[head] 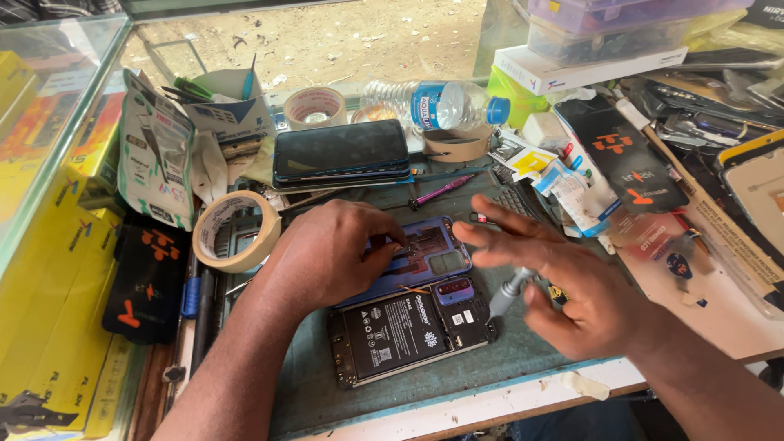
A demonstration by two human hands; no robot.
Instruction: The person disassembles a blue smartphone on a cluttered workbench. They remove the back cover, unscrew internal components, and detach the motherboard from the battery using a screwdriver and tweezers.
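Green mat fills the middle of the frame, clutter all round it. Opened phone lies bottom centre on the mat, battery showing, with its blue back cover touching it just above. Left hand sits curled on the cover, fingertips pinching at its top edge. Right hand, right of centre, is blurry, fingers spread, grey screwdriver tucked in the palm. Tape roll left of the hands.

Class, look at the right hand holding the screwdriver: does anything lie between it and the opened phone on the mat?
Nothing visible does. The right hand holds the screwdriver right at the opened phone; the left hand rests on the blue back cover, off to the side.
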